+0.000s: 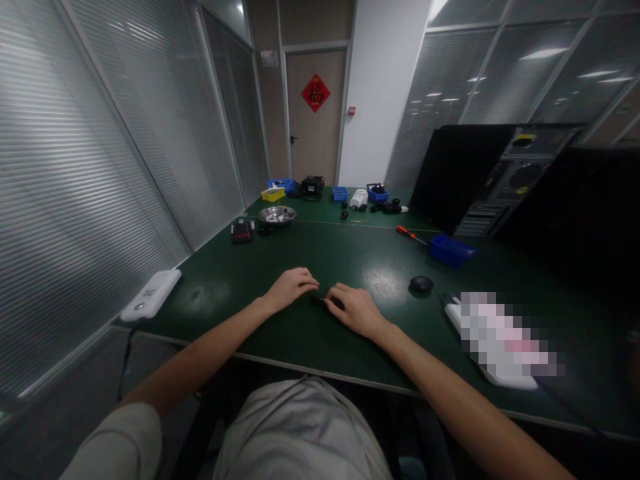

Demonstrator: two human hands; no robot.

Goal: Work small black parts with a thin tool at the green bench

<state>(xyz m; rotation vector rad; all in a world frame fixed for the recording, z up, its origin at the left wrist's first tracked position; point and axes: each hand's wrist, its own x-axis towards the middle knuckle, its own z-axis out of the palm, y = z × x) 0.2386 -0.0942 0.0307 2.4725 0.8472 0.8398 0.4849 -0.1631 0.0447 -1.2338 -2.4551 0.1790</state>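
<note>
Over the middle of the green table [220, 280], my left hand [295, 283] has its fingers bent and held together, just left of a small dark object [317, 301]. What it grips, if anything, is too small to tell. My right hand [353, 308] is curled with its fingertips around a dark item, which looks like a tool with a thin metal shaft pointing left towards the small object. The fingers hide much of that item.
A black mouse [421, 285], a blue bin [451, 251] and an orange screwdriver [411, 235] lie to the right. A metal bowl [277, 215] stands at the back left. White devices sit at both sides; a large computer case [505, 180] stands behind right.
</note>
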